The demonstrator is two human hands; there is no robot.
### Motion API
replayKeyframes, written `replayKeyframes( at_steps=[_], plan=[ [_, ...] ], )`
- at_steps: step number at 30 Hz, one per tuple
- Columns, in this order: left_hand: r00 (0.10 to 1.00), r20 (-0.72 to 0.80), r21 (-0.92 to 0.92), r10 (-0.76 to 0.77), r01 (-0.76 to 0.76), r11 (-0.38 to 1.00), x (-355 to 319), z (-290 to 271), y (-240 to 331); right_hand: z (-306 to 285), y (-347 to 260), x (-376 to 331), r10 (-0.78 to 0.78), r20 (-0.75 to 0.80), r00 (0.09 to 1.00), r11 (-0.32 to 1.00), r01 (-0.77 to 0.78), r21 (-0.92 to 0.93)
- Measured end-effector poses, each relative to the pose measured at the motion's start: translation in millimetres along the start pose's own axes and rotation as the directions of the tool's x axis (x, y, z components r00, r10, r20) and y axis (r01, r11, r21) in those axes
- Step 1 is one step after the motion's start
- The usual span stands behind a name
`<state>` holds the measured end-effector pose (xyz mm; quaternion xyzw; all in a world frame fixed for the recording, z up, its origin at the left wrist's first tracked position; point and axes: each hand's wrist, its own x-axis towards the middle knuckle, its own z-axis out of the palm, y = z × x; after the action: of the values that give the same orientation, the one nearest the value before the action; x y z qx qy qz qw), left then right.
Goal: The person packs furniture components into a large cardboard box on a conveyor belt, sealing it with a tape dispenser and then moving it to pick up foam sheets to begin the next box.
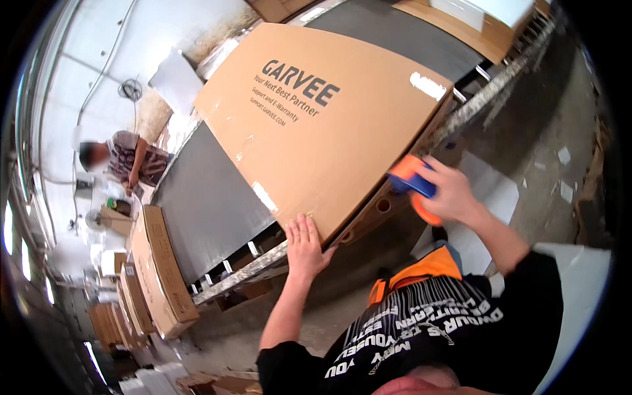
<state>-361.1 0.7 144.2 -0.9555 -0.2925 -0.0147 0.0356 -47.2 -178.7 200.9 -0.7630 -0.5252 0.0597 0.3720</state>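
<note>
A large flat brown cardboard box (309, 138) with dark print lies across a conveyor belt, with short strips of clear tape on its left edge. My left hand (304, 249) rests on the box's near left corner, fingers stretched over the top and thumb on the side. In my right hand (449, 191) is a tape gun (411, 176), orange and blue, held beside the box's near long edge. Motion blurs the tape gun slightly. I cannot tell whether it touches the cardboard.
The dark conveyor belt (207, 197) runs on both sides of the box, along a worn metal rail (247, 271). Another open box (484, 29) stands at the far right. More cartons (158, 276) stand at the left. A person (135, 158) is across the belt. Paper scraps (565, 157) litter the floor.
</note>
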Motion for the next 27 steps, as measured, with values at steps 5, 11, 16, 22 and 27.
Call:
replayKeyframes(
  at_steps=[5, 11, 16, 22, 27],
  plan=[
    [0.937, -0.346, -0.107, 0.042, -0.084, 0.991, 4.6, 20.5, -4.9, 91.9, -130.8, 154.1, -0.263, 0.314, 0.912, 0.934, 0.322, -0.153],
    [0.883, -0.47, -0.176, 0.002, -0.096, 0.98, -10.0, 34.9, -31.8, 123.7, -139.3, 53.0, -0.259, 0.544, 0.798, 0.88, 0.427, -0.208],
    [0.884, -0.463, -0.156, 0.067, -0.155, 0.975, -3.4, 32.8, -23.1, 138.0, -139.8, 9.8, 0.089, 0.738, 0.668, 0.856, 0.327, -0.399],
    [0.943, -0.332, -0.161, -0.032, -0.024, 0.987, -5.7, 7.9, -13.8, 129.2, -19.0, -36.5, 0.013, 0.798, 0.603, 0.986, 0.125, -0.111],
    [0.985, 0.01, -0.017, -0.17, 0.171, 0.985, 54.7, -42.5, 57.2, -5.8, 161.3, -43.6, 0.236, 0.213, 0.948, 0.726, -0.317, 0.61]
  ],
)
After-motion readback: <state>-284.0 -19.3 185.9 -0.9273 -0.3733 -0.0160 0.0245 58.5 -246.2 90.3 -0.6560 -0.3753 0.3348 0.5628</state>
